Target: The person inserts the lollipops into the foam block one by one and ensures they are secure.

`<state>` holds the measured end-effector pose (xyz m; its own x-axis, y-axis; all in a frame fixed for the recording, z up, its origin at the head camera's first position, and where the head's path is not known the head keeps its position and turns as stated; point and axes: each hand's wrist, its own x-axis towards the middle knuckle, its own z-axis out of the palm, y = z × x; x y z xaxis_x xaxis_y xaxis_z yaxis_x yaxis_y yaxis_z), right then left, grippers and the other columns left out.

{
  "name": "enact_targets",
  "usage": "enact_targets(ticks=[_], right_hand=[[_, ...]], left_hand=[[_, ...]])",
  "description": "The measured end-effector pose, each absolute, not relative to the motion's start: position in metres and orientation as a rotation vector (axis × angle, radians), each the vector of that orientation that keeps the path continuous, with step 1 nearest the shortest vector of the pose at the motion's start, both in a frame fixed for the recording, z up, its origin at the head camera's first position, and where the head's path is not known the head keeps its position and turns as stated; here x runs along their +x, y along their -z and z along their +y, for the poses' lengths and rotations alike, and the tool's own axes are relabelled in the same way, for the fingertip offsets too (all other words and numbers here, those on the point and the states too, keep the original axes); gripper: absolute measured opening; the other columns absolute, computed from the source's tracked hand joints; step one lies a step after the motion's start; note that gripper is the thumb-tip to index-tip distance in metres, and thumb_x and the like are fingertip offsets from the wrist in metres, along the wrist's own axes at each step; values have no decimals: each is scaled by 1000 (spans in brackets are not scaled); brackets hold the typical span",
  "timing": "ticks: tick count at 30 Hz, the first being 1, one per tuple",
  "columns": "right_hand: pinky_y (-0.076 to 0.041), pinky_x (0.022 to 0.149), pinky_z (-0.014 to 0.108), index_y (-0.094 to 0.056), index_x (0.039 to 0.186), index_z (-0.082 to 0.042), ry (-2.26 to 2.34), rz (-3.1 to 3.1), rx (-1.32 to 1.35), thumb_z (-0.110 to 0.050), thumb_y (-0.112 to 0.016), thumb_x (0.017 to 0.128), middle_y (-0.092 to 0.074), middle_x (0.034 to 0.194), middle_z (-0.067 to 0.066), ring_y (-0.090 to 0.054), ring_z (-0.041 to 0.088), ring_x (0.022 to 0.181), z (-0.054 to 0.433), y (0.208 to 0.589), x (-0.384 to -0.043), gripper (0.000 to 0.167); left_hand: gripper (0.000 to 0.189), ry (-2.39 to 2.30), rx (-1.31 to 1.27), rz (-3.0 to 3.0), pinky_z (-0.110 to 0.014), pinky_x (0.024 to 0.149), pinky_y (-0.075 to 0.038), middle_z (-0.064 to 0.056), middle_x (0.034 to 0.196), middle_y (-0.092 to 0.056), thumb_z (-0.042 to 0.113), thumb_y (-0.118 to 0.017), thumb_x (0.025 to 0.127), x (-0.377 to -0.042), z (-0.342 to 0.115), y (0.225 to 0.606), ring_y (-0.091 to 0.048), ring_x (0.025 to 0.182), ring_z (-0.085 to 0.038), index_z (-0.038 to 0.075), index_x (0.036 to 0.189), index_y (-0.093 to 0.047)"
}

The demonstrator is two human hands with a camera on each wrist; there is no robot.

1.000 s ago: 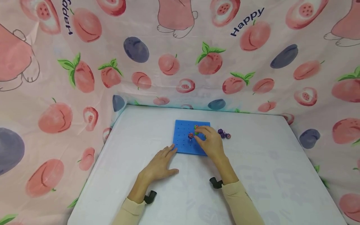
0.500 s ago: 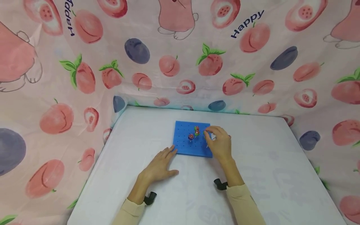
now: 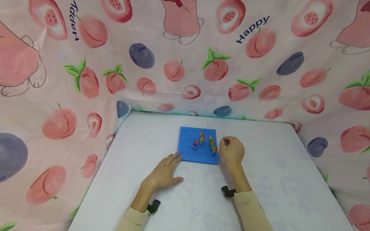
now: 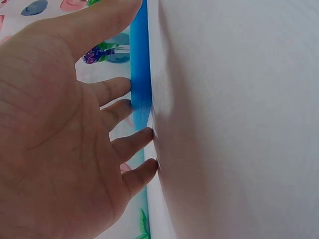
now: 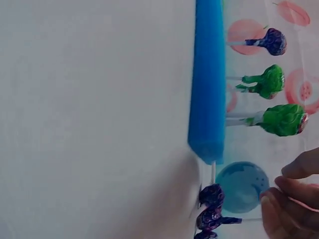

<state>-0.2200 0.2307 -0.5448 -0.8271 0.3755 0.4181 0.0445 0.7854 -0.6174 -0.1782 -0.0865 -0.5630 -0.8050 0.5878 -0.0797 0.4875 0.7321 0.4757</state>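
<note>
A blue pegboard-like board [image 3: 188, 154] with rows of small holes lies on the white table. Wrapped lollipops stand upright in it: a purple one [image 3: 196, 143] and several green-and-red ones [image 3: 214, 149]. My left hand [image 3: 162, 171] is spread flat, its fingertips touching the board's near left corner; the blue edge [image 4: 141, 69] shows in the left wrist view. My right hand [image 3: 233, 151] is beside the board's right edge, fingers loosely curved over loose purple lollipops [image 5: 209, 216]. One stick [image 5: 250, 219] points up behind a fingertip; contact is unclear. The hand mostly hides this pile in the head view.
The white table [image 3: 260, 173] reaches past both hands. A fruit-and-rabbit printed cloth [image 3: 185, 73] hangs behind and beside it. Each wrist wears a black camera mount, such as the one [image 3: 228, 192] on the right.
My right hand has moved right, from over the green lollipops on the board to the loose purple ones beside it. My left hand has stayed at the board's corner.
</note>
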Motion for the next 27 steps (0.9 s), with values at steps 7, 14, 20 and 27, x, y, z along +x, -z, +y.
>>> enact_targets(ticks=[7,14,20,27], right_hand=[[-58,68,56,-79,111,-4,-806,-2606,-422,-17,-72,92,-75,102,17,-73,39,93,238,553,-221,24],[-59,80,61,-74,127,-4,-786,-2724,-428,-20,-72,92,-73,120,23,-70,45,108,242,557,-224,38],[-52,97,65,-65,136,3,-775,-2869,-368,-22,-71,93,-64,135,29,-60,50,124,240,559,-221,50],[-54,96,64,-68,129,2,-758,-2850,-348,-19,-72,91,-66,131,26,-63,48,121,240,559,-221,44]], left_hand=[[92,-659,856,2714,-54,128,-20,-8,175,-16,49,-73,95,-177,-87,564,-19,159,-36,9,165,-29],[92,-696,884,2732,-58,126,-23,-12,173,-20,46,-75,94,-177,-88,568,-22,157,-39,5,163,-32],[92,-682,868,2720,-56,127,-21,-10,174,-19,48,-74,94,-177,-88,567,-21,158,-38,7,164,-31],[92,-655,862,2729,-54,127,-21,-8,174,-19,50,-73,95,-177,-87,565,-21,158,-36,9,165,-31]])
